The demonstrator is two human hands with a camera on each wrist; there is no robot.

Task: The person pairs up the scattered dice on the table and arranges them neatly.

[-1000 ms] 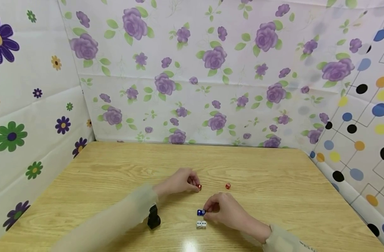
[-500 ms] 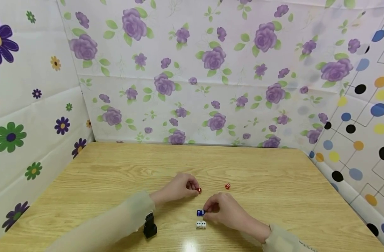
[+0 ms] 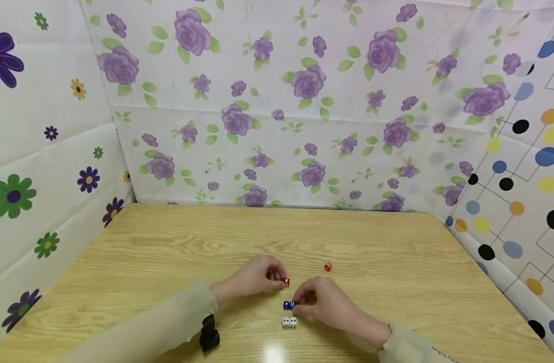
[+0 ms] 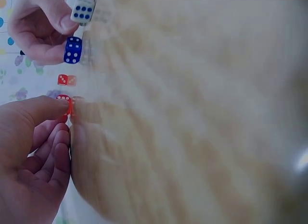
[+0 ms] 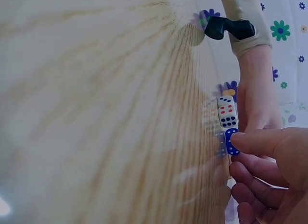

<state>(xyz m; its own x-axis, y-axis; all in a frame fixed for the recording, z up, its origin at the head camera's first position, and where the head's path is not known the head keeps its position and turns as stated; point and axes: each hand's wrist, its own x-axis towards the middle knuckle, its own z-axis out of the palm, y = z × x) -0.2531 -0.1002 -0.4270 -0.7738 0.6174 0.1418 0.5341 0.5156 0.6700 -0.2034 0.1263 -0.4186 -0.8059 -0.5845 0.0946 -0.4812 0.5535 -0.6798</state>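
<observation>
My left hand point(image 3: 261, 275) pinches a red die point(image 3: 286, 282) between thumb and fingertips, low on the wooden table. Just nearer to me, my right hand point(image 3: 326, 301) holds the right one of two blue dice point(image 3: 286, 305), which sit side by side. In front of them a pair of white dice point(image 3: 286, 322) stands close together. Another red die point(image 3: 328, 266) lies alone farther back, to the right. From the right wrist, the thumb is seen against a blue die point(image 5: 232, 141), with white dice point(image 5: 227, 111) beyond it.
The wooden table point(image 3: 190, 232) reaches back to a flowered cloth point(image 3: 268, 101). Patterned cloths also hang at the left and right sides. A black device point(image 3: 209, 337) is strapped at the left wrist.
My left hand has drawn the pinched red die toward me, closer to the blue dice. The right hand has stayed at the blue dice, and the other dice have not moved.
</observation>
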